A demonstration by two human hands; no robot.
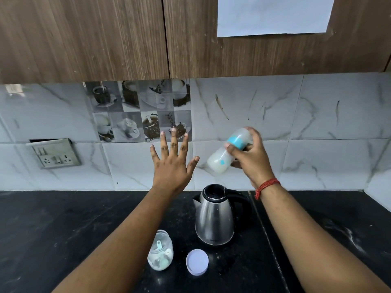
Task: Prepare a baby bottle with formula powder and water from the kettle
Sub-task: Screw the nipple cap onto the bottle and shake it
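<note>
My right hand (252, 157) grips a baby bottle (220, 159) with a blue collar and clear cap, held tilted in the air above the counter; milky white liquid fills its lower end and the bottle is blurred. To its left my left hand (172, 163) is raised with fingers spread, holding nothing. Below them a steel kettle (214, 220) with a black handle stands on the black counter (63, 229). In front of it sits an open clear jar of formula powder (160, 253) with a scoop inside, and its pale lid (197, 262) lies flat beside it.
A wall socket panel (56, 154) is set into the marble-tiled backsplash at the left. Wooden wall cabinets (105, 39) hang overhead, with a white sheet of paper (273, 15) stuck on the right door. A seam runs through the counter to the kettle's right.
</note>
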